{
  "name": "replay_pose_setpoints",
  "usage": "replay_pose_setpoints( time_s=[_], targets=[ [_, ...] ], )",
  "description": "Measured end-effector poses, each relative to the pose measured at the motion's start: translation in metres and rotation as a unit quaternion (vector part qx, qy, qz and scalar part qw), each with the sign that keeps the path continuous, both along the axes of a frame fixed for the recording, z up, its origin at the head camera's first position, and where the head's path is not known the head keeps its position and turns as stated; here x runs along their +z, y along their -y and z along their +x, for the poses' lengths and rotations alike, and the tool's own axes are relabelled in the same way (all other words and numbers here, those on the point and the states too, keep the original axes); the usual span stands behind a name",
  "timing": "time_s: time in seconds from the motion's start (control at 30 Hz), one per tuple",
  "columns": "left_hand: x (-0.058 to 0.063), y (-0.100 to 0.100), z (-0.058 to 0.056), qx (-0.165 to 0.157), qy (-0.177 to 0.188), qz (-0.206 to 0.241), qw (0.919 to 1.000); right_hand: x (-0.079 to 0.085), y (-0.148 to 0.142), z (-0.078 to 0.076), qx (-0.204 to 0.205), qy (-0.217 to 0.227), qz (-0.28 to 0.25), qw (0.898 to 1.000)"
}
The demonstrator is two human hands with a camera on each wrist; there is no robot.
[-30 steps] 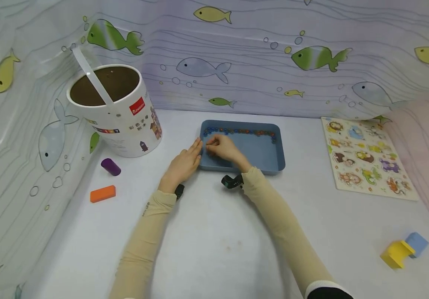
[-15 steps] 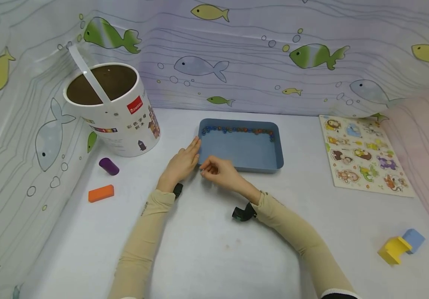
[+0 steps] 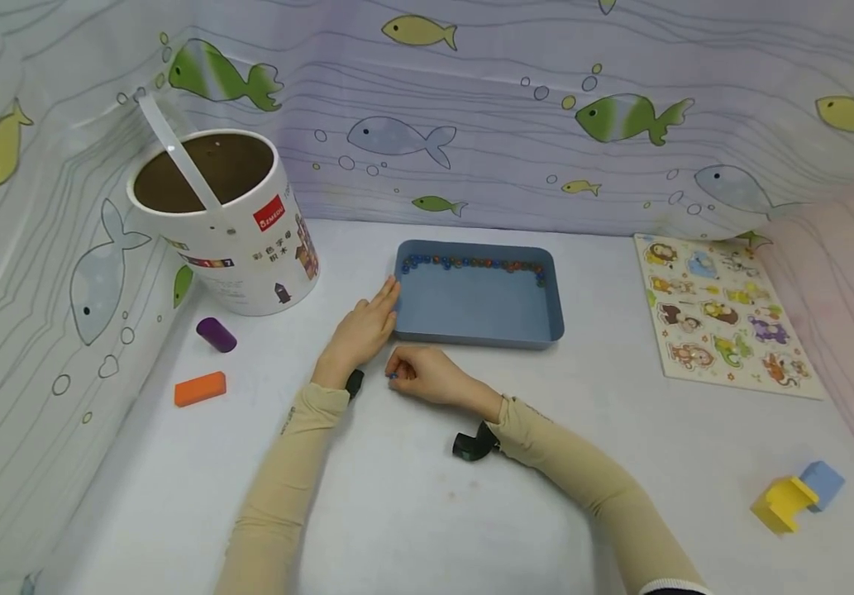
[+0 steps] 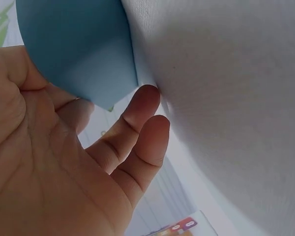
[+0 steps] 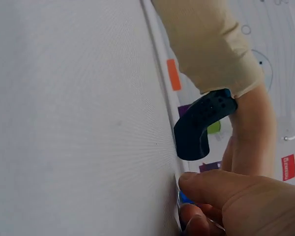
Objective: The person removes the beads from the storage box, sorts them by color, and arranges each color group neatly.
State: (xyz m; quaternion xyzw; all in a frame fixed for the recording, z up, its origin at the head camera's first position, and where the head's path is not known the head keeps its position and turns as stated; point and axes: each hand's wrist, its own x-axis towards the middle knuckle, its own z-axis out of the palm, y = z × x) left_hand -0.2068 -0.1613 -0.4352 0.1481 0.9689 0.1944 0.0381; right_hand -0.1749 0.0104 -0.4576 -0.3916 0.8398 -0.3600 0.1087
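Observation:
A shallow blue-grey tray (image 3: 479, 310) lies on the white table in the head view. Small round glass marbles (image 3: 486, 263), blue and reddish brown, line its far wall. My left hand (image 3: 361, 330) rests against the tray's left side with fingers stretched out; in the left wrist view, the hand (image 4: 73, 142) touches the tray's corner (image 4: 83, 59). In front of the tray, low over the table, my right hand (image 3: 430, 376) pinches a small blue marble (image 3: 393, 376) between thumb and fingers. In the right wrist view only a bit of that blue marble (image 5: 185, 198) shows.
A white bucket (image 3: 255, 256) with a handle stands at the back left. Near it lie a purple cylinder (image 3: 217, 335) and an orange block (image 3: 200, 389). An animal picture board (image 3: 727, 318) lies right, with yellow (image 3: 784, 504) and blue (image 3: 822, 485) blocks at the lower right.
My right hand has come out of the tray over its front wall, toward me, and a blue marble now shows at its fingertips. The left hand stays at the tray's side.

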Motion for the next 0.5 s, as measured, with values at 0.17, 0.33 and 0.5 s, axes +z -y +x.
replay_pose_setpoints(
  time_s=[0.17,0.33,0.5],
  targets=[
    [0.000,-0.001,0.002,-0.002,-0.004,0.001,1.0000,0.000,-0.005,-0.006,0.031,0.026,0.004,0.999],
    [0.003,-0.002,0.004,-0.005,-0.015,-0.004,0.9999,-0.003,-0.017,-0.019,0.028,0.106,-0.028,0.994],
    [0.005,-0.005,0.004,-0.002,-0.015,-0.017,0.9998,-0.002,-0.024,-0.026,0.025,0.127,-0.035,0.991]
  ],
)
